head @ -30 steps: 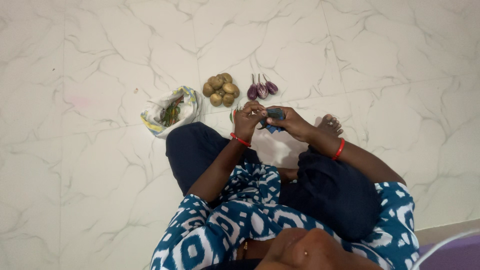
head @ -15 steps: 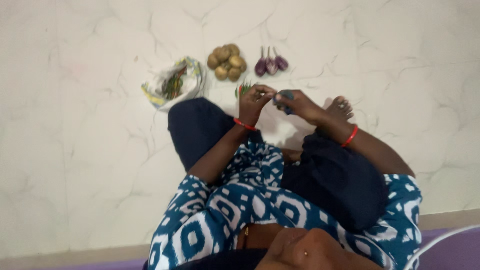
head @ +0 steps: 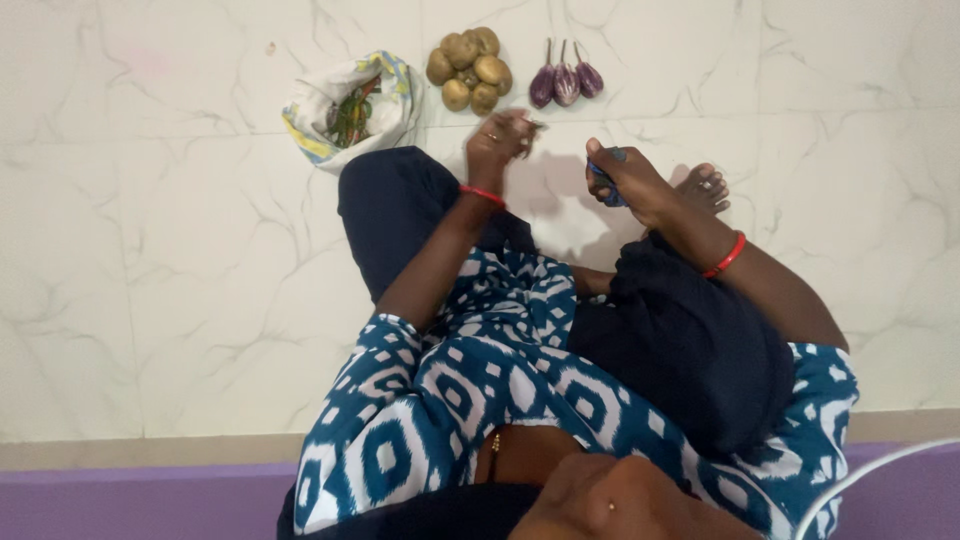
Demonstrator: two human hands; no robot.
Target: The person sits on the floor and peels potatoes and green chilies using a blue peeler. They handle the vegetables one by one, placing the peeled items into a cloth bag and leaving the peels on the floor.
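Head view: the person sits cross-legged on a white marble floor (head: pixel 150 250), hands held apart over it. The right hand (head: pixel 625 180) has its fingers curled narrowly around a small blue tool (head: pixel 603 178), mostly hidden in the grip, so its kind cannot be told. The left hand (head: pixel 497 135) pinches something tiny at its fingertips, too small to make out. Beyond the hands lie a heap of potatoes (head: pixel 468 68) and three small purple eggplants (head: pixel 565 82), just beside each other. A crumpled white bag (head: pixel 345 105), open on the floor left of the potatoes, holds thin green and red vegetables, partly covered by its folds.
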